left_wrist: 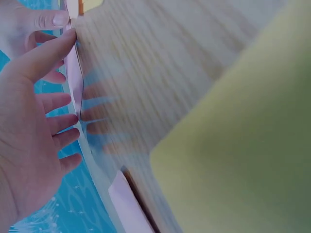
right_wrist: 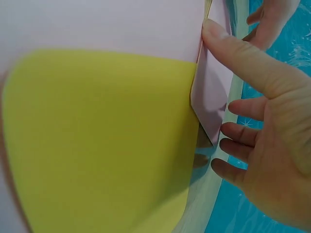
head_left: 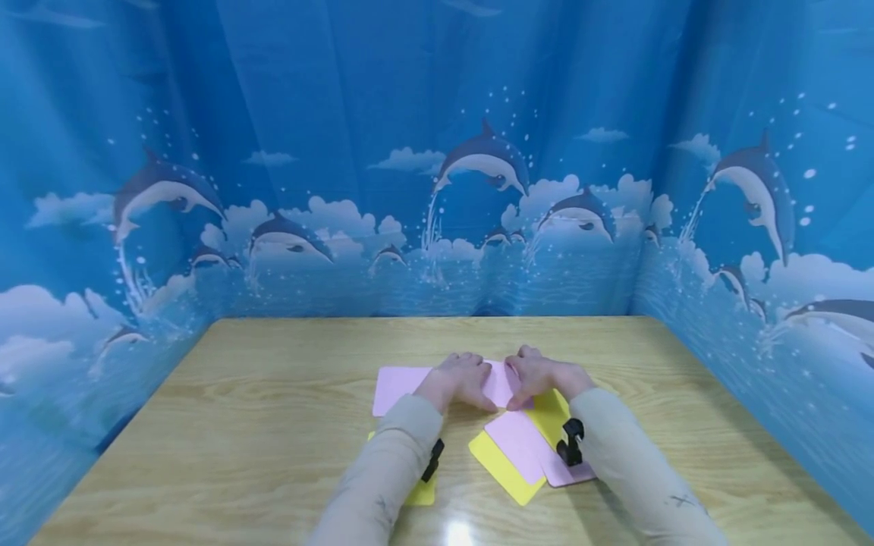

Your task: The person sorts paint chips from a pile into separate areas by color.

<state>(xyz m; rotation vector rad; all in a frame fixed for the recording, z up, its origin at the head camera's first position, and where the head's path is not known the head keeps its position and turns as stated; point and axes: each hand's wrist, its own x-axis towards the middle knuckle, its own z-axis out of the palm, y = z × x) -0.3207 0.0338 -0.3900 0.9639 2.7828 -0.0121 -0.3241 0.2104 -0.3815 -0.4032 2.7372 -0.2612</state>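
Note:
In the head view a pink card (head_left: pixel 501 385) with rounded corners lies between the two hands, beyond the other cards. My left hand (head_left: pixel 461 379) holds its left part, thumb at the near edge and fingers toward the far edge. On the right part my right hand (head_left: pixel 544 377) does the same; its thumb (right_wrist: pixel 233 51) presses the near edge in the right wrist view. The two thumbs are close together. Another pink card (head_left: pixel 401 388) lies left of the left hand. A yellow card (head_left: pixel 551 413) lies partly under the right hand and forearm.
Nearer on the wooden table (head_left: pixel 273 425), a pink card (head_left: pixel 515 440) overlaps a yellow card (head_left: pixel 501 466), with more pink (head_left: pixel 570 476) beside them. Another yellow card (head_left: pixel 421 494) is partly hidden by the left forearm. A blue dolphin-print curtain (head_left: pixel 382 114) surrounds the table's back and sides.

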